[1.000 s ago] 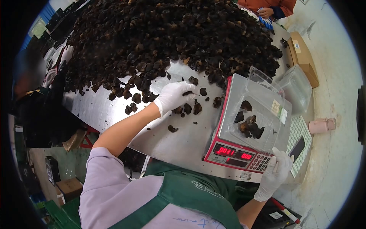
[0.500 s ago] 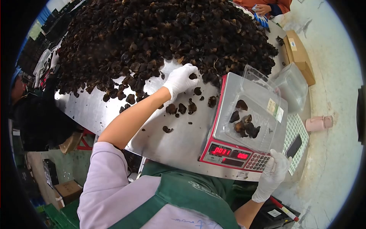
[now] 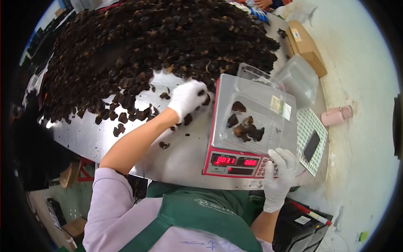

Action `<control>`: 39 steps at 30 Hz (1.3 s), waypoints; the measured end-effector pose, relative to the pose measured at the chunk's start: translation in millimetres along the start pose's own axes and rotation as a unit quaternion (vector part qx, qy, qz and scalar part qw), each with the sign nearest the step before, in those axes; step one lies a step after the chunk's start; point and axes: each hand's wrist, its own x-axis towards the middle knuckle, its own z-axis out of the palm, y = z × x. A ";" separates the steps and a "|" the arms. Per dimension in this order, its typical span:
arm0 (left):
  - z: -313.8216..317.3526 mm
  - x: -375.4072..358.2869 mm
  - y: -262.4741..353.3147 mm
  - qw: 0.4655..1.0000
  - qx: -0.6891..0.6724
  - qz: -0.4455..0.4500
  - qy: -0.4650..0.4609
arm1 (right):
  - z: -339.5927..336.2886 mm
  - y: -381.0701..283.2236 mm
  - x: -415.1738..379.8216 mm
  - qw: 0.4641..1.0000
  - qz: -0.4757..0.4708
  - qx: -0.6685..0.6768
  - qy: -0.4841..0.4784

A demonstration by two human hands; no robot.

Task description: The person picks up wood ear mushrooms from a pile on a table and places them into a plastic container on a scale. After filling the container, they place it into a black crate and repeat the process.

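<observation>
My left hand (image 3: 188, 100), in a white glove, is closed on dark brown wood ear mushroom pieces (image 3: 205, 100), just left of the scale. More loose pieces lie beneath and around it. A red-edged digital scale (image 3: 215, 122) shows 0.031 in red digits. On its platform rests a clear plastic container (image 3: 264, 113) with a label and several mushroom pieces (image 3: 248, 129) inside. My right hand (image 3: 279, 178), also gloved, has its fingers bent around the container's near right corner, above the scale's keypad. It covers part of the keys.
A large mushroom heap (image 3: 138, 46) spreads over the metal table (image 3: 184, 164). Right of the scale are stacked clear containers (image 3: 298, 80), a cardboard box (image 3: 306, 48), a phone (image 3: 311, 146) on a green-and-white patterned sheet (image 3: 319, 126), and a pink bottle (image 3: 337, 115). Another person's hand (image 3: 263, 3) shows at the far edge.
The whole view has shifted, so the scale and table sit further left. My left hand has dropped lower over the loose pieces beside the scale. The reading stays 0.031.
</observation>
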 end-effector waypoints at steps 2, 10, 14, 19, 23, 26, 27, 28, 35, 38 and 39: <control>-21.3 -4.9 13.2 0.977 -0.166 0.035 0.129 | 2.9 0.1 -1.9 1.000 -0.002 0.000 -0.010; -50.6 -9.5 128.7 0.908 -0.356 0.212 0.059 | 10.4 -0.5 29.4 0.998 -0.043 -0.024 0.043; -46.0 1.2 156.4 0.826 -0.561 0.060 -0.011 | 25.4 12.7 84.7 0.996 -0.076 0.030 -0.038; -51.2 2.7 153.7 0.792 -0.608 -0.041 -0.032 | 54.3 10.6 121.6 0.971 -0.176 0.011 -0.159; -42.7 -0.2 154.3 0.788 -0.615 -0.022 -0.029 | 47.7 13.5 119.5 0.976 -0.168 -0.028 -0.133; -14.0 1.9 151.2 0.847 -0.515 0.131 0.007 | 10.5 14.9 103.0 0.996 -0.082 0.031 -0.028; -4.1 0.9 149.7 0.886 -0.435 0.158 -0.009 | -1.3 17.9 92.3 0.999 -0.050 0.014 -0.004; -3.9 -3.3 151.0 0.919 -0.344 0.194 -0.022 | -10.1 22.1 80.6 0.998 0.008 0.051 0.022; -24.9 -35.1 165.2 0.929 -0.058 0.357 0.072 | -30.4 9.5 30.4 0.944 0.196 0.246 0.098; -69.5 -64.9 168.8 0.925 -0.256 0.257 -0.116 | -19.5 -19.9 28.0 0.935 0.175 0.302 0.061; -61.6 -77.4 156.6 0.913 -0.277 0.289 -0.077 | -14.5 -33.4 26.7 0.930 0.157 0.331 0.021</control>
